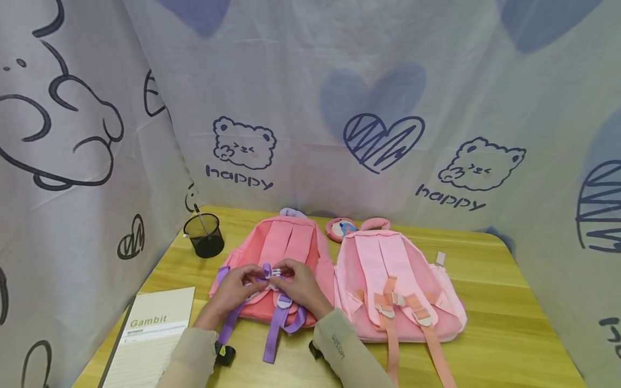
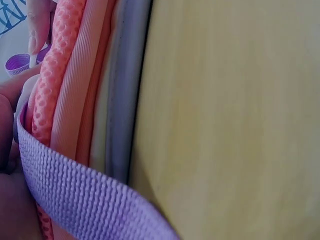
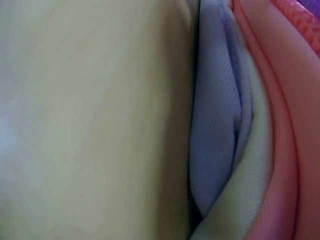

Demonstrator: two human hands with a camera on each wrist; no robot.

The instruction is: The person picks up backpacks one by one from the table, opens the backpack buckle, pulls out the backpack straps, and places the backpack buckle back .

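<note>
A coral-pink backpack [image 1: 286, 237] lies on the table with its shoulder straps up. Over it, my left hand [image 1: 235, 291] pinches a purple strap [image 1: 267, 270] close to a white plastic buckle [image 1: 276, 272]. The thumb and fingers of my right hand [image 1: 303, 285] grip that buckle from the other side. Fingers partly cover the buckle, so whether its halves are joined cannot be seen. Purple webbing [image 1: 274, 337] hangs off the backpack's lower edge. In the left wrist view, a purple strap [image 2: 90, 200] runs past the padded mesh edge [image 2: 57, 75].
A light-pink backpack [image 1: 402, 323] with orange straps lies against the first one, on the right. Behind them is a round pink plush piece [image 1: 339, 229]. At the left stand a black mesh pen cup [image 1: 206, 245] and a notebook [image 1: 150, 328]. Printed curtains [image 1: 310, 161] enclose the table.
</note>
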